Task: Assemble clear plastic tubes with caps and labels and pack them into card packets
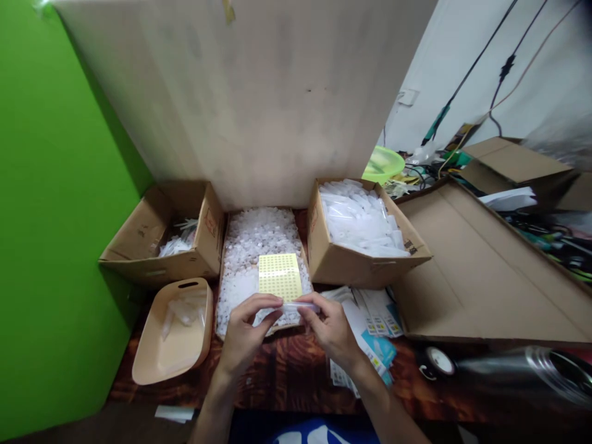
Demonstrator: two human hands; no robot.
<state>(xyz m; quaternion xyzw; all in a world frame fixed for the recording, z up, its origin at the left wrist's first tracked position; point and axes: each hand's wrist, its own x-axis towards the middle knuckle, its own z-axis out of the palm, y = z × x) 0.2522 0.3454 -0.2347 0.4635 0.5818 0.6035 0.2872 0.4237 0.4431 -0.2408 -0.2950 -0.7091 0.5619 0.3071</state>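
A slim, translucent white tube lies crosswise between my two hands. My left hand pinches its left end between thumb and fingers. At the other end my right hand pinches it in the same way. Just behind the tube is a yellow sheet of small round stickers, resting on a shallow cardboard tray heaped with small white translucent pieces. The tube's exact kind is too small to make out.
Left stand a cardboard box with white pieces and a beige plastic basket holding clear tubes. Right is a box full of translucent tubes, printed cards, a large cardboard tray and a dark metal flask. A pale panel rises behind.
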